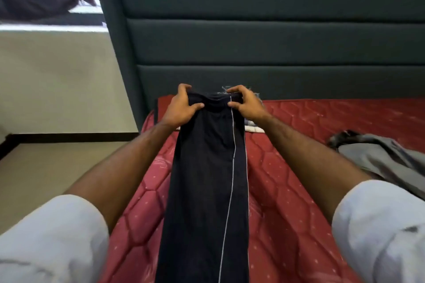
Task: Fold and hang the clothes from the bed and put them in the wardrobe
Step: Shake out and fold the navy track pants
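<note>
White sleeves (53,236) sit closest. Dark pants (207,190) with a thin white stripe hang long over the red bed (287,190). They look soft and floppy, so hold the top edge. Left hand (179,105) and right hand (248,103) both pinch that edge.

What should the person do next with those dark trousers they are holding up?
Probably bring the top edge down toward the lower end, folding them in half. Both the left hand and right hand grip the top of the dark trousers, which hang long and straight over the red mattress.
</note>
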`<action>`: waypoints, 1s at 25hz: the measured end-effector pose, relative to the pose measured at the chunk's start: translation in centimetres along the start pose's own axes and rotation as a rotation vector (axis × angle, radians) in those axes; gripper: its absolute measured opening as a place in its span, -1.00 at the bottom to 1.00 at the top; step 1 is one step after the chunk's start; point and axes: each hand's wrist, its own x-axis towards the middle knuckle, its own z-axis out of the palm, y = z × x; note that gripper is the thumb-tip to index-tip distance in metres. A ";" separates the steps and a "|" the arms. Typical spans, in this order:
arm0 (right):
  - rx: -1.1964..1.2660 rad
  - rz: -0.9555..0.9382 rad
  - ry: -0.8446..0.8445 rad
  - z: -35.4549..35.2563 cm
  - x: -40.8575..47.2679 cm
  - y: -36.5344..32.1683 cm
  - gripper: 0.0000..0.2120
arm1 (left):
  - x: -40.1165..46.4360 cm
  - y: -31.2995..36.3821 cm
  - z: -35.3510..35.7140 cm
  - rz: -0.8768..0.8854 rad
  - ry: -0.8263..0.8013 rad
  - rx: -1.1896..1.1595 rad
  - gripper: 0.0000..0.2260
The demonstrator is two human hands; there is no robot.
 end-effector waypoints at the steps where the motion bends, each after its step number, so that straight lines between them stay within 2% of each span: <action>1: 0.034 0.043 0.018 1.1 0.8 2.7 -0.64 | 1.1 -1.9 2.4 -0.025 -0.001 -0.038 -0.42; 8: 0.236 0.272 0.150 8.7 1.7 17.9 -0.62 | 4.7 -15.8 14.3 -0.159 -0.015 -0.198 -0.54; 12: 0.298 0.337 0.327 11.1 2.5 22.6 -0.53 | 5.2 -19.4 17.7 -0.315 0.127 -0.266 -0.48; 14: 0.268 0.346 0.351 11.4 3.5 22.9 -0.49 | 6.7 -20.6 17.7 -0.358 0.101 -0.302 -0.37; 17: 0.270 0.383 0.288 11.3 2.5 21.5 -0.38 | 5.8 -20.3 16.2 -0.454 0.021 -0.480 -0.19; 21: 0.320 0.512 0.182 10.0 -4.8 18.9 -0.28 | -3.1 -17.5 13.1 -0.587 -0.019 -0.600 -0.36; 25: 0.348 0.628 0.114 9.5 -16.7 16.0 -0.32 | -16.1 -15.6 10.4 -0.670 -0.055 -0.649 -0.44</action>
